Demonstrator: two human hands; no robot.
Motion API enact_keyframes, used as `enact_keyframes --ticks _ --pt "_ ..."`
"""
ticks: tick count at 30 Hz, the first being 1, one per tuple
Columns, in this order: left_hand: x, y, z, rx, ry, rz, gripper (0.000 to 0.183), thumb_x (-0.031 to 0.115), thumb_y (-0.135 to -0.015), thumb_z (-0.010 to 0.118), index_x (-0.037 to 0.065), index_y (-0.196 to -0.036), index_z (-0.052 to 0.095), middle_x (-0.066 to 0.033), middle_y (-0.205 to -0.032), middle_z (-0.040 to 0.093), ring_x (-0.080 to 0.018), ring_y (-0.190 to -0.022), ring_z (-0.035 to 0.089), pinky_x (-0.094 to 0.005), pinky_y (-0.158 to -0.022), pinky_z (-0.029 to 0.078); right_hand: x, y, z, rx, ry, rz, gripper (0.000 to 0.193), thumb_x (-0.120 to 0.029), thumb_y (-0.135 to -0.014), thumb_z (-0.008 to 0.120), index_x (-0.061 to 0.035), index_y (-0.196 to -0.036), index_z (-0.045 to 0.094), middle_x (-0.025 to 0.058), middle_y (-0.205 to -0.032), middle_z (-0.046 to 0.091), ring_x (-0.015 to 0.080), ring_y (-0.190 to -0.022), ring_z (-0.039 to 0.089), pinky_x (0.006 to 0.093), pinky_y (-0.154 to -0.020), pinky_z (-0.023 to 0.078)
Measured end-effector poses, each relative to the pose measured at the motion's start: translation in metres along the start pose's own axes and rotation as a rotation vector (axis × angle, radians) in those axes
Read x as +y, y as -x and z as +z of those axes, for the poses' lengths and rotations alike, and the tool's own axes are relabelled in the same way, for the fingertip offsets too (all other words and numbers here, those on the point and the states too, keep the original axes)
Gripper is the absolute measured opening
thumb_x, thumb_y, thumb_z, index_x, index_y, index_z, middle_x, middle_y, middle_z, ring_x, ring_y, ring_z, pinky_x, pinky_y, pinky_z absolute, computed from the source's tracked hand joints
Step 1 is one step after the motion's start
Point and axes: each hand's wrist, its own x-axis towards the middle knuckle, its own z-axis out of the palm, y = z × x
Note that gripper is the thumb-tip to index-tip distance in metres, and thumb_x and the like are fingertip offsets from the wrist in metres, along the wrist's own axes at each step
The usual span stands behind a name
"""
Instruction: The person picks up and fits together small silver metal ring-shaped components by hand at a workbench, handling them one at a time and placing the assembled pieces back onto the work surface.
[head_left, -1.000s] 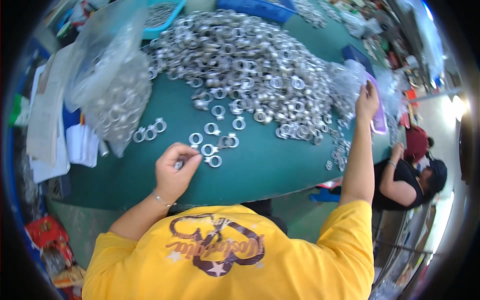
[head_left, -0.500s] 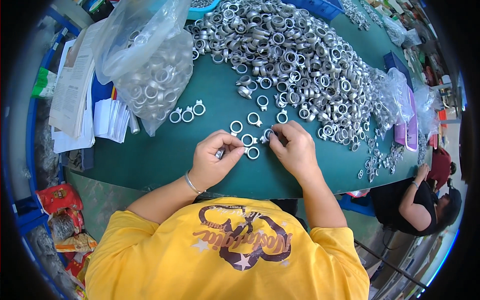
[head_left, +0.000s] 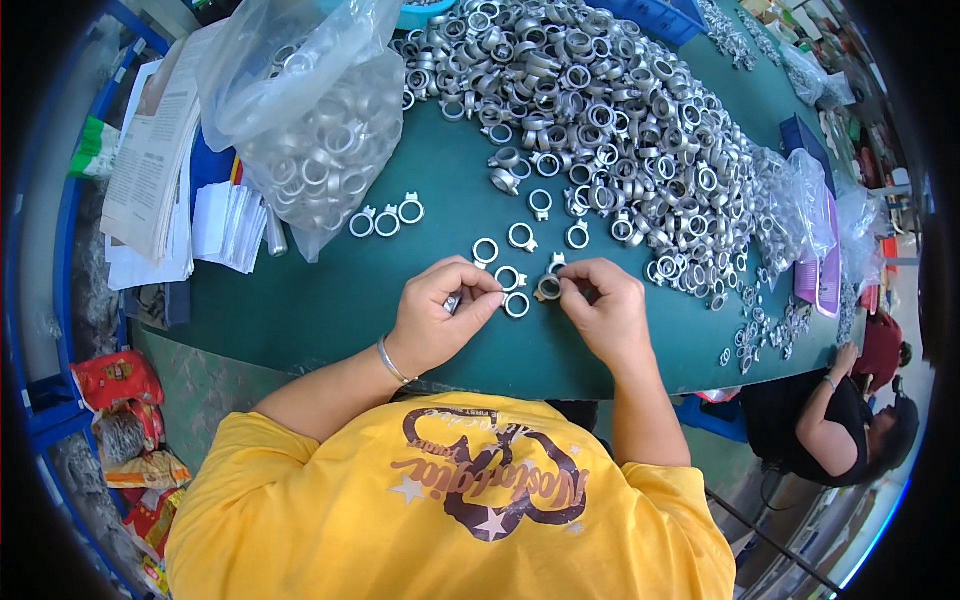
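Note:
My left hand (head_left: 440, 312) is closed, with a silver metal ring clamp (head_left: 452, 302) showing between its curled fingers. Its thumb and fingertips meet beside a ring lying flat (head_left: 516, 305) on the green table. Between thumb and forefinger, my right hand (head_left: 608, 308) pinches another ring clamp (head_left: 548, 288), which has a small lug on its side. Several similar rings lie loose just beyond my hands, among them one ring (head_left: 485, 250) and another (head_left: 521, 236). Farther left, a row of three rings (head_left: 388, 222) sits apart.
A large heap of ring clamps (head_left: 600, 110) covers the back. At left stand a clear plastic bag of rings (head_left: 330, 165) and stacked papers (head_left: 228, 225). Small metal parts (head_left: 750, 330) lie at right near a purple basket (head_left: 828, 270). A co-worker (head_left: 840, 430) sits beyond the table's right side.
The ring in my right hand now shows more fully and is turned, its lug pointing away from me. My left hand keeps its pinch by the flat rings. The whole view has shifted slightly.

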Motion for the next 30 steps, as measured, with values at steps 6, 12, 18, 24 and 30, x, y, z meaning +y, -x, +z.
enact_keyframes --ticks 6,12,18,24,30 --pt "0.0 -0.001 0.002 -0.007 0.012 -0.005 0.006 0.001 -0.076 0.065 0.002 -0.08 0.06 -0.0008 -0.076 0.055 -0.0054 -0.061 0.047 -0.018 -0.056 0.039 0.002 0.0 -0.009 0.057 0.111 -0.049 0.008 -0.002 -0.074 0.063 0.0002 -0.082 0.064 0.0118 -0.08 0.059 0.0252 -0.064 0.059 0.0322 -0.059 0.048" --pt "-0.003 0.0 0.001 -0.003 0.003 -0.013 0.006 0.002 -0.077 0.065 0.002 -0.079 0.06 -0.0009 -0.076 0.055 -0.0057 -0.062 0.048 -0.0181 -0.056 0.039 0.009 0.004 -0.014 -0.093 0.265 -0.219 0.011 0.001 -0.075 0.063 0.0001 -0.086 0.062 0.0129 -0.086 0.055 0.0303 -0.073 0.057 0.035 -0.065 0.047" --pt "-0.001 0.0 0.003 -0.081 0.014 0.013 0.008 0.002 -0.078 0.064 0.001 -0.087 0.064 -0.0026 -0.077 0.056 -0.0075 -0.063 0.049 -0.019 -0.058 0.04 0.002 0.01 -0.002 -0.239 -0.569 0.141 0.008 0.003 -0.083 0.057 0.0015 -0.09 0.057 0.007 -0.088 0.059 0.0153 -0.075 0.059 0.0255 -0.064 0.048" --pt "-0.007 0.0 0.0 -0.114 0.049 0.067 0.008 0.003 -0.081 0.063 0.001 -0.089 0.064 -0.0048 -0.081 0.059 -0.0099 -0.067 0.052 -0.0201 -0.059 0.041 -0.009 0.017 0.015 -0.304 -0.737 0.087 0.008 0.003 -0.084 0.055 0.0018 -0.092 0.056 0.0075 -0.092 0.061 0.0133 -0.081 0.06 0.0238 -0.07 0.05" --pt "-0.001 0.001 -0.001 -0.12 0.159 0.01 0.01 0.002 -0.077 0.067 0.001 -0.086 0.064 -0.0048 -0.08 0.06 -0.0096 -0.066 0.052 -0.0198 -0.058 0.041 -0.017 0.013 0.018 -0.116 -0.209 -0.402 0.015 0.006 -0.072 0.065 -0.0016 -0.083 0.059 0.0134 -0.091 0.062 0.0253 -0.078 0.062 0.0283 -0.067 0.05"
